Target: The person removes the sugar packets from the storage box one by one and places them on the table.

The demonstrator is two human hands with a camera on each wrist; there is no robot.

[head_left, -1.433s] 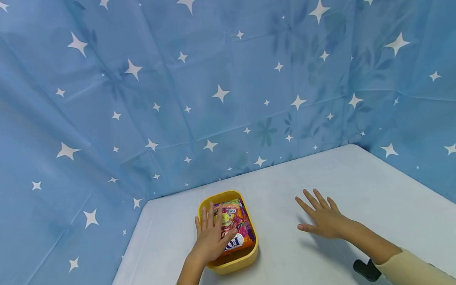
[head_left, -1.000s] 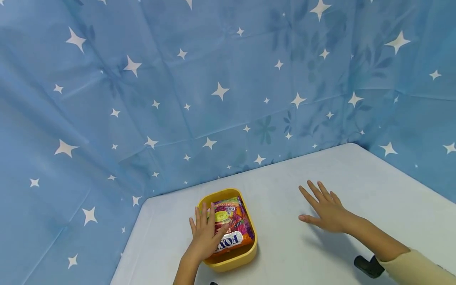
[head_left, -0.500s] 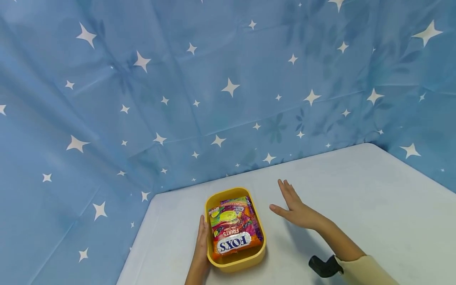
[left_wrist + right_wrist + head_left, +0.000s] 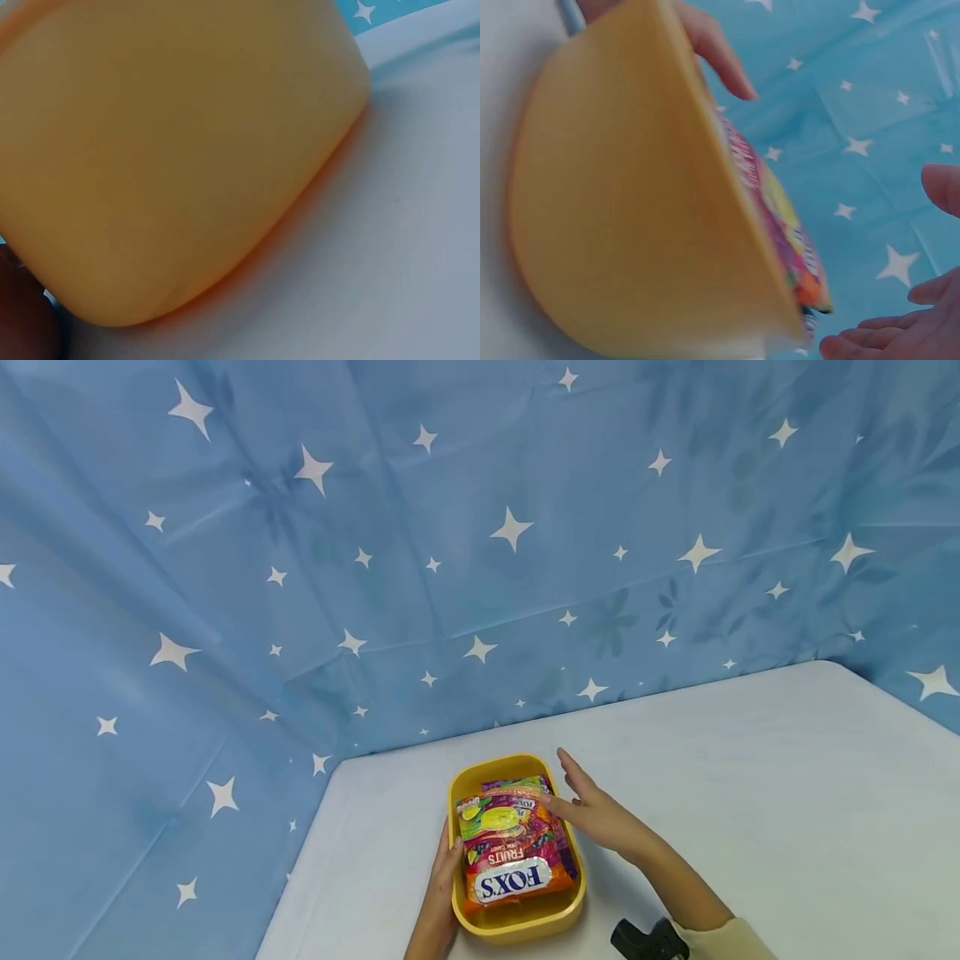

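Observation:
A yellow plastic container with rounded corners stands on the white table, filled with Fox's fruit candy bags. At its left side my left hand grips it, thumb over the rim and the other fingers mostly hidden along the outer wall. The container's side wall fills most of the left wrist view. My right hand is at the right rim with fingers straight and spread, its thumb overlapping the top of the bags in the head view. The right wrist view shows a gap between those fingers and the container.
The white table extends widely to the right, with its back edge along a blue star-patterned curtain. Another stretch of curtain borders the table on the left. A black wrist device sits by the right sleeve.
My left hand has come from over the candy bags to the container's left side, thumb on the rim. My right hand has moved left to the right rim. The head view has shifted right.

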